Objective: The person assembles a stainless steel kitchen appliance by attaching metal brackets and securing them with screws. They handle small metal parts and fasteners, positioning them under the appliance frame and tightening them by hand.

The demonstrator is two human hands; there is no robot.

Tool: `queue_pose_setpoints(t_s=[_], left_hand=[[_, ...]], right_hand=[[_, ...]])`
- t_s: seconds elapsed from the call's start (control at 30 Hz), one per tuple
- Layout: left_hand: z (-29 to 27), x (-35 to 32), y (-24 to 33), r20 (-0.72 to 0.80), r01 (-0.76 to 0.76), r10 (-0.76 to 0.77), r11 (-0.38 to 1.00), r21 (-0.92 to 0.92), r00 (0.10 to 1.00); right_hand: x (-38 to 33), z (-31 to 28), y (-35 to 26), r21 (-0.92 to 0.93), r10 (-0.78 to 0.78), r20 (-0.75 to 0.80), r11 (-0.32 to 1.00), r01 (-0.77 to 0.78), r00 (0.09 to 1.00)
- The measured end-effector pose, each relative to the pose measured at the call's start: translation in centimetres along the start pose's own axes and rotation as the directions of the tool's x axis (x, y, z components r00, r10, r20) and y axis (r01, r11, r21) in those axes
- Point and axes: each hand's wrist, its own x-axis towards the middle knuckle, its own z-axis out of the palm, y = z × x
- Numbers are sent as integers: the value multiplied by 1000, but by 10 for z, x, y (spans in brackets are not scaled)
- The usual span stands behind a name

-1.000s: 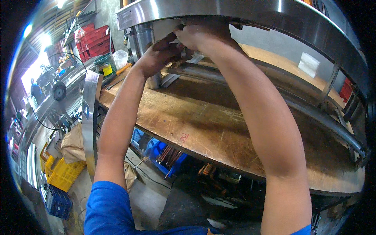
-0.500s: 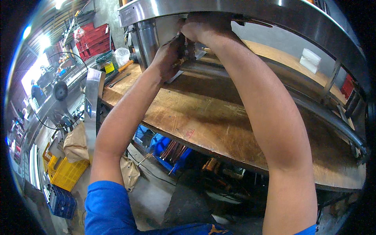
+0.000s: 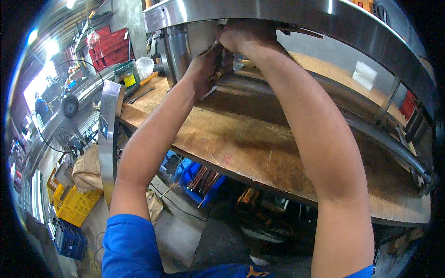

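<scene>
Below panel point(image 3: 278, 11), left hand point(image 3: 207, 66) farther right

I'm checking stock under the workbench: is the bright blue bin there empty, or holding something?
Not empty: a bunch of thin, reddish-brown rods shows in the blue bin. How full, I cannot tell.

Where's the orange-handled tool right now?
In the head view, the orange-handled tool lies on the left end of the wooden bench, between the green bucket and the left hand.
</scene>
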Motion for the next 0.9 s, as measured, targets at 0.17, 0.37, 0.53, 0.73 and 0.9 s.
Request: queue_pose_setpoints(t_s=[0.17, 0.37, 0.53, 0.73, 0.9], left_hand=[[-11, -8, 0, 146, -105, 104, 994, 4, 984], [-29, 5, 10, 343, -426, 252, 566, 706, 905], [-38, 3, 20, 292, -300, 149, 753, 586, 945], [-41, 2, 19, 385, -229, 83, 908, 350, 919], [-29, 4, 17, 361, -365, 191, 775, 515, 913]], right_hand=[[3, -7, -1, -281, -64, 135, 955, 100, 989], [10, 1, 4, -270, -79, 123, 957, 110, 989], [11, 7, 9, -326, -143, 22, 935, 142, 990], [7, 5, 9, -178, -137, -42, 976, 127, 990], [8, 7, 9, -153, -133, -71, 981, 121, 989]])
